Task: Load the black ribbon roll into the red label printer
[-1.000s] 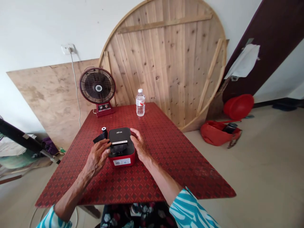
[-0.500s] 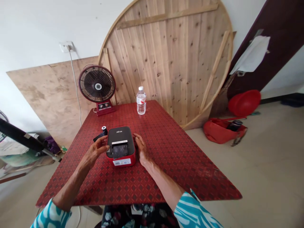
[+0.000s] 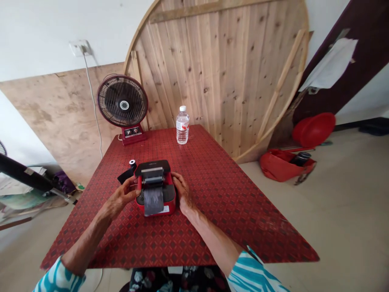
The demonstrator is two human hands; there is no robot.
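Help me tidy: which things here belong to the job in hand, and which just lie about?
Job in hand:
red box, black lid raised
dark strip draped over its front
probably the black roll beside it

Lying about, it seems:
fan
bottle
reddish bag
round wooden board

Looks like a room in a home. You sit at a red-patterned table (image 3: 243, 211); household fan (image 3: 123, 111) at its far left corner, white cloth (image 3: 330, 67) hanging at a dark door (image 3: 369, 48), red basin (image 3: 317, 132) near the floor.
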